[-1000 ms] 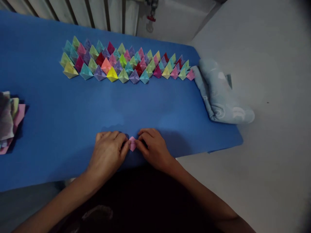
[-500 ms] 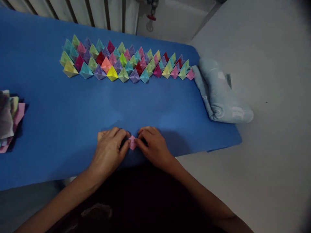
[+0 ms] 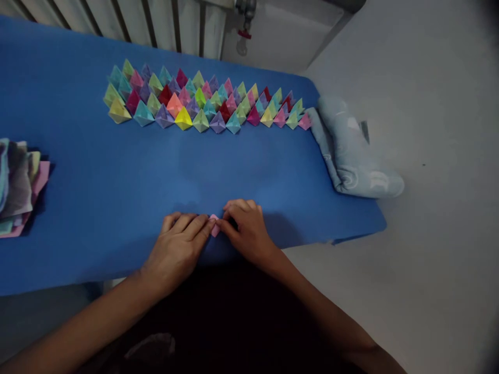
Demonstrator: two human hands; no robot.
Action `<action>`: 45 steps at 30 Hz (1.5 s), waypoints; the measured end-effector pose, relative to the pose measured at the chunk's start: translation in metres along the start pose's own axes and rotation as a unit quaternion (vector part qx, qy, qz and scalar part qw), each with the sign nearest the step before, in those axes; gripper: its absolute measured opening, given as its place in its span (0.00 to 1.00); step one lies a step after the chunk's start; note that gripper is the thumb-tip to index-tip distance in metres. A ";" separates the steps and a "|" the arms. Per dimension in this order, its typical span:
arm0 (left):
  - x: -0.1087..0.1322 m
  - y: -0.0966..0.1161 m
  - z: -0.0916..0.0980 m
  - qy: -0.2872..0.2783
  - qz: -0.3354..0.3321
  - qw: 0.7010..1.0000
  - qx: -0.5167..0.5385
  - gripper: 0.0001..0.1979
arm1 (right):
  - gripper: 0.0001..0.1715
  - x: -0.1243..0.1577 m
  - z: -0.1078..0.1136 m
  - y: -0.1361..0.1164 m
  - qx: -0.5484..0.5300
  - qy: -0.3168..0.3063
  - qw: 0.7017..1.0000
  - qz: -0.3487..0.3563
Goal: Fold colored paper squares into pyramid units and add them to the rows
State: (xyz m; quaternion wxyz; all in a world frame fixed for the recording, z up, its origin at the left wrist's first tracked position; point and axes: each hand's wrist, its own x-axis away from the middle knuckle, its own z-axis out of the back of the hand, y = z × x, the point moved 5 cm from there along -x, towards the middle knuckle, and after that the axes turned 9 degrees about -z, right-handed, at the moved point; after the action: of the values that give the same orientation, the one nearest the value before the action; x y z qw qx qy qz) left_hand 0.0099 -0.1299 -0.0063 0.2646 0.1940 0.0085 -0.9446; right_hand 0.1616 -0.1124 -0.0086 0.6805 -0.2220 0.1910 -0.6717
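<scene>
A small pink folded paper piece (image 3: pixel 214 226) lies on the blue table (image 3: pixel 117 176) near its front edge. My left hand (image 3: pixel 179 249) and my right hand (image 3: pixel 245 231) press in on it from either side with their fingertips pinched together, and most of the paper is hidden under the fingers. Along the back of the table stand several rows of folded paper shapes (image 3: pixel 202 101) in pink, green, blue, purple, yellow and red.
A stack of loose coloured paper sheets (image 3: pixel 19 187) lies at the table's left edge. A rolled light-blue cloth (image 3: pixel 351 150) rests on the table's right end. A radiator (image 3: pixel 156 21) runs behind the table, and grey floor lies to the right.
My fingers have closed in tighter over the pink paper, so less of it shows. The view has shifted slightly, and both hands sit a little higher in the picture.
</scene>
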 end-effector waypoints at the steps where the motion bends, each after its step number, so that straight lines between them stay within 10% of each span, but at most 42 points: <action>1: 0.002 -0.001 0.000 0.003 -0.002 1.000 0.004 0.18 | 0.12 0.000 0.001 0.001 0.002 0.001 1.000 -0.008; 45: 0.018 0.001 0.003 0.005 -0.033 0.999 -0.025 0.23 | 0.09 -0.013 -0.001 -0.012 0.008 -0.051 0.997 -0.054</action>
State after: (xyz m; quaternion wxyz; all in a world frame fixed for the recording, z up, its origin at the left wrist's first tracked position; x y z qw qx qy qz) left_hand -0.0047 -0.1396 -0.0102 0.2382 0.1918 0.0403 -0.9512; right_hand 0.1511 -0.0996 -0.0029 0.6539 -0.2606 0.1379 -0.6968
